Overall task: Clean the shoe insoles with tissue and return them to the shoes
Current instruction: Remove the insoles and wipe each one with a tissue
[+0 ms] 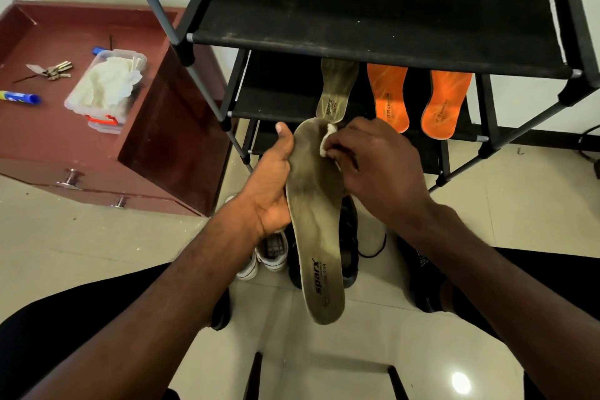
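My left hand [271,185] grips a worn grey-olive insole [319,230] by its left edge, toe end pointing away from me. A small wad of white tissue [328,140] is pinched in my right hand [373,162] and pressed against the insole's toe area. A matching grey insole [336,89] and two orange insoles [389,96] [444,104] lie on the middle shelf of the black shoe rack [357,42]. On the floor below the held insole sit a white sneaker [271,253] and a black shoe [349,237], both partly hidden.
A dark red cabinet [81,146] stands at the left, carrying a clear plastic box of tissues [105,88], a bunch of keys [53,70] and a blue-tipped tube [19,97]. The floor is cream tile. My dark-clad knees frame the bottom corners.
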### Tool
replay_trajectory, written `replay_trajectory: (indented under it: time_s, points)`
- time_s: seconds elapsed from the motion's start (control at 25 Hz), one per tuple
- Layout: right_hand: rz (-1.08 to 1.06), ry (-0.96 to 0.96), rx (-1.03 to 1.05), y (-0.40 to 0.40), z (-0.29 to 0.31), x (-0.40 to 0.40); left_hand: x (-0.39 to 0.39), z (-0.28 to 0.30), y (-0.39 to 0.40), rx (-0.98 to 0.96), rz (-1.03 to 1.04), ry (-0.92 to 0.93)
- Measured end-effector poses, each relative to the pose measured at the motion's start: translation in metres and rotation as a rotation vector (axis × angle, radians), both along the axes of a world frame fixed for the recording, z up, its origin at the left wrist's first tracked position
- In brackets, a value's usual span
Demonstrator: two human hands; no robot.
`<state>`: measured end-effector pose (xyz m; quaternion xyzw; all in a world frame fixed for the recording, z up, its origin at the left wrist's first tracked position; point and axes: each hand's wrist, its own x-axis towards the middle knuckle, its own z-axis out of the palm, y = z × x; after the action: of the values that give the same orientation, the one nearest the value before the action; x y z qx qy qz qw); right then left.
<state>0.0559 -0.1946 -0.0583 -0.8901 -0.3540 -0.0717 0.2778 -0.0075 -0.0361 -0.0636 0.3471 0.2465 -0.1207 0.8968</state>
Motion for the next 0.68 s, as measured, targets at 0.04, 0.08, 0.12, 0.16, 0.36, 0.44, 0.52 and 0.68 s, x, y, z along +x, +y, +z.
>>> replay_trajectory:
  time_s: [0.04,0.08,0.12,0.16,0.36,0.44,0.52,0.68]
  points:
    - [0.044,0.027,-0.033,0.001,-0.002,-0.008,0.001,0.002,0.004,0.009,0.017,0.001]
    - [0.093,0.047,-0.062,0.001,-0.004,-0.016,0.002,0.004,0.007,0.011,0.017,-0.007]
    - [0.126,0.049,-0.077,0.001,-0.006,-0.021,0.003,0.006,0.010,0.012,0.013,-0.012]
    - [0.126,0.039,-0.070,0.000,-0.006,-0.021,0.003,0.007,0.011,0.024,0.021,-0.004]
    - [0.011,0.018,0.092,0.003,-0.001,0.005,0.004,0.006,0.008,0.129,0.069,0.021]
    - [0.090,0.091,0.050,0.006,-0.005,-0.003,0.002,0.005,0.012,0.097,0.092,0.022]
    - [0.191,0.195,0.003,0.006,-0.008,-0.017,0.001,0.004,0.019,0.003,0.119,0.011]
    - [0.247,0.267,0.065,0.005,-0.008,-0.028,0.004,-0.001,0.028,-0.069,0.171,0.002]
